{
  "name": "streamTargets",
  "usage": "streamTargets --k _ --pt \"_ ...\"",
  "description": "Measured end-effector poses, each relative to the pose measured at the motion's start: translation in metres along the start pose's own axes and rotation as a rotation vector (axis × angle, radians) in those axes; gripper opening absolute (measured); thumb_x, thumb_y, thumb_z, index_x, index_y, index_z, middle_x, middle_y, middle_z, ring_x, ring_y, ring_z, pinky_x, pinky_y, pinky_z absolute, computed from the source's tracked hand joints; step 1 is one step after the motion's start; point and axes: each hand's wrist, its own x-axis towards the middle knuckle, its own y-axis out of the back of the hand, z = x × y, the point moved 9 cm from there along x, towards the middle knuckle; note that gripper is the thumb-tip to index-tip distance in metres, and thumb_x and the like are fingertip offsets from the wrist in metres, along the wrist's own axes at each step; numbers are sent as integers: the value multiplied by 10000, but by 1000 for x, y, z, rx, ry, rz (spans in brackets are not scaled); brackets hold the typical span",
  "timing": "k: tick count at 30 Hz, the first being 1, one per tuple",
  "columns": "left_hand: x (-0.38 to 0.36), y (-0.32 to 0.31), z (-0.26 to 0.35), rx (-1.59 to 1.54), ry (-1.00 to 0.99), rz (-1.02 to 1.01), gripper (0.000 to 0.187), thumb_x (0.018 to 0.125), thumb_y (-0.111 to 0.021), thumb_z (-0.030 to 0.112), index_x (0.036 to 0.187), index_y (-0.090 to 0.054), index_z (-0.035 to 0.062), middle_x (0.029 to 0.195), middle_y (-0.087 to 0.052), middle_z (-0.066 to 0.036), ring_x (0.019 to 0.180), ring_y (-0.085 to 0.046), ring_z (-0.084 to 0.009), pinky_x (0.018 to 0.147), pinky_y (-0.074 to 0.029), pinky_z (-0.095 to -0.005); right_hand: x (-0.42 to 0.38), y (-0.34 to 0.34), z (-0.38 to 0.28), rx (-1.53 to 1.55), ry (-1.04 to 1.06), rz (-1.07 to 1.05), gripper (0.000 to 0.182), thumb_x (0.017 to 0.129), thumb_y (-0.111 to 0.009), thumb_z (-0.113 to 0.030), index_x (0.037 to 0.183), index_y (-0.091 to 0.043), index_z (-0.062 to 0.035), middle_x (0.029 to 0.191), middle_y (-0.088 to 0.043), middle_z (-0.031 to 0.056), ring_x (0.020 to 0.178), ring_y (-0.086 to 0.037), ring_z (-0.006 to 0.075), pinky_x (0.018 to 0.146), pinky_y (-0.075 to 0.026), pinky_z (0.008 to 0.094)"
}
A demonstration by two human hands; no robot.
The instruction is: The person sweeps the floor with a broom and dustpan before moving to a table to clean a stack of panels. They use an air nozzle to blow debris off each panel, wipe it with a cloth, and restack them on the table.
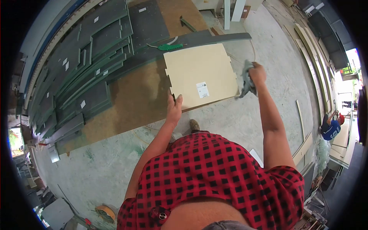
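A cream-coloured panel (pixel 199 69) with notched left and right edges lies in front of me, a white label (pixel 202 90) stuck near its lower edge. My left hand (pixel 175 107) grips the panel at its lower left corner, thumb on the face and fingers at the side edge. Bunched in my right hand (pixel 258 73) is a grey cloth (pixel 248 82), held just past the panel's right edge. Beyond the panel's top edge lies a green-handled tool (pixel 170 47).
Dark grey panels (pixel 103 30), many labelled, are piled on the left over a brown board (pixel 126 119). A long dark strip (pixel 230 37) extends behind the cream panel. Long pale boards (pixel 316 53) lie at right, where another person (pixel 331 129) in blue stands.
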Motion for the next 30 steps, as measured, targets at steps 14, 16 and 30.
streamTargets --k 14,16,30 --pt "5 1 -43 -155 -96 -60 701 935 -490 343 1423 -129 -6 1389 -290 -195 1272 -313 -279 1048 -254 -352 -222 -112 -242 -312 1079 -138 668 639 -720 -224 1264 -495 -289 1367 -346 131 1159 -414 374 896 -394 547" --pt "2 2 -6 -48 -166 -3 690 930 -493 356 1415 -158 -4 1351 -338 -197 1237 -354 -287 1023 -286 -361 -209 -128 -268 -279 1136 -176 641 652 -713 -237 1255 -501 -291 1362 -348 113 1166 -408 358 887 -386 557" --pt "0 2 4 2 -107 22 681 925 -476 415 1406 -210 13 1367 -333 -207 1238 -351 -298 1043 -265 -376 59 -37 -127 -370 181 85 303 773 -527 -230 1035 -640 -129 1156 -583 139 1077 -559 300 883 -446 427"
